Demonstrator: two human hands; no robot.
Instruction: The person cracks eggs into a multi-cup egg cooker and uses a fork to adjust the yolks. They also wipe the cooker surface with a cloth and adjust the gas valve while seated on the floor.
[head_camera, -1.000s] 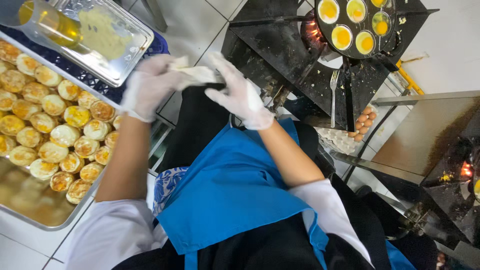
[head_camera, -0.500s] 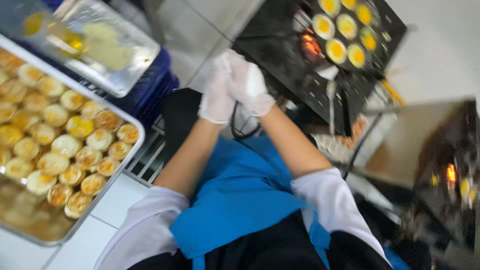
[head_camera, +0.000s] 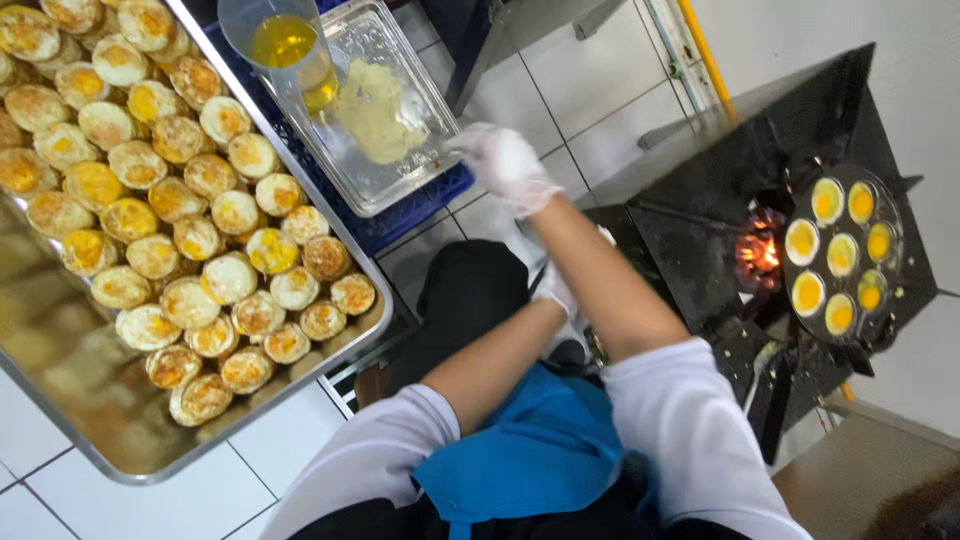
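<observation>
Your gloved right hand (head_camera: 503, 165) reaches toward the clear tray (head_camera: 400, 175) at upper centre, blurred, so its grip is unclear. Your left hand (head_camera: 556, 290) hides behind the right forearm, state unseen.

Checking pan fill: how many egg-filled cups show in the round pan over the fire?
7 in the pan: two top, three across the middle, two bottom. None look hidden.

Upper left: steel tray (head_camera: 90, 420) held browned round cakes (head_camera: 190, 250) | right: black stove (head_camera: 700, 210), fire (head_camera: 760, 250) lit | dimpled pan (head_camera: 895, 290) held yellow batter.
</observation>
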